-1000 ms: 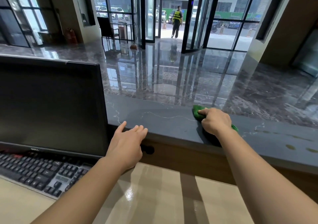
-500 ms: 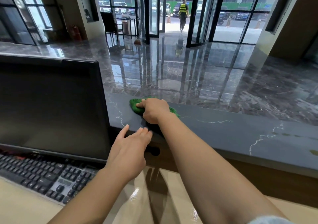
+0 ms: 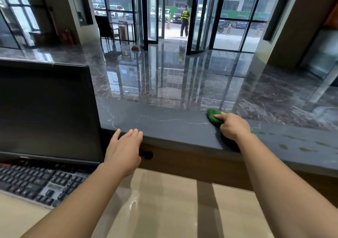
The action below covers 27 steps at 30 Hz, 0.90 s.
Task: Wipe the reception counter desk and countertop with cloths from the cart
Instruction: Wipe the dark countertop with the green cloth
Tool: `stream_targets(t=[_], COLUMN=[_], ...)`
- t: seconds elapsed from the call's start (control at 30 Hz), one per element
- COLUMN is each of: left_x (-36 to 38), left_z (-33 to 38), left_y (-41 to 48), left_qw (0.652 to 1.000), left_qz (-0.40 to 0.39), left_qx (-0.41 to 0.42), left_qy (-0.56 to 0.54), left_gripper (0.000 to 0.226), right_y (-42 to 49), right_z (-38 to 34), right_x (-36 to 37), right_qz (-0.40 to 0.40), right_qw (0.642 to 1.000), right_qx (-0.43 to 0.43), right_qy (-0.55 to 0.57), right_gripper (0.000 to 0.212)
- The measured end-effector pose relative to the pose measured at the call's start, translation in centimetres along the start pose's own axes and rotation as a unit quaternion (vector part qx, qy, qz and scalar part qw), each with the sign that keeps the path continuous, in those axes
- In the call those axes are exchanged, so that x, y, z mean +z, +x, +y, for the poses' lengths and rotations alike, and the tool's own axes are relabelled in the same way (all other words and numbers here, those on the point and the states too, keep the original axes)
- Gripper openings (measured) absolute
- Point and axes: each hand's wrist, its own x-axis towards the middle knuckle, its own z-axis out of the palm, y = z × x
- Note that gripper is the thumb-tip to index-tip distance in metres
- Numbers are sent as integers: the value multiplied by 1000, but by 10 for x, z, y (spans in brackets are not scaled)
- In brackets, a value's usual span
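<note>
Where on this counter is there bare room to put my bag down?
The dark grey stone countertop is bare between the left hand, by the black monitor, and the right hand holding the green cloth. The glossy beige lower desk is bare right of the black keyboard; monitor and keyboard crowd its left side.

The cloth (image 3: 213, 117) under my right hand (image 3: 233, 127) was bright green. The countertop (image 3: 164, 126) was dark grey, crossed by thin white veins, with a few olive blotches (image 3: 303, 149) toward its right end. Below it ran a brown wooden panel (image 3: 201, 164). My desk (image 3: 164, 210) was glossy pale beige; the monitor (image 3: 45, 113) and keyboard (image 3: 33, 181) were black. The floor (image 3: 256, 91) was mottled grey-brown marble.
</note>
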Motion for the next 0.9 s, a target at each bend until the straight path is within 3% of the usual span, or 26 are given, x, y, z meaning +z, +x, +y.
stream_targets(t=[0.17,0.37,0.6,0.73,0.83,0.9], left_x=[0,9,45,61,60,53], left_z=[0,-5,-18,-29,-39,-43], left_y=[-1,-5,-28,-39,-39,-36], left_qw=[1000,997,975,946,896,834], left_qz=[-8,18,137,126,101,122], left_qx=[3,18,-5,-95,-161,-192], left_qy=[-17,-67,-177,-283,-402,-502], left_gripper=[72,76,60,51,50,47], right_y=[-22,-34,-56,-72,-82,-85], right_z=[61,33,-65,-128,-168,-186], right_x=[-13,-2,33,54,67,75], right_qz=[21,36,51,47,55,56], right_qw=[995,995,998,989,971,947], right_qx=[94,93,-43,-141,-231,-309], right_qy=[10,2,12,0,-28,-69], right_gripper=[58,59,56,52,48,49])
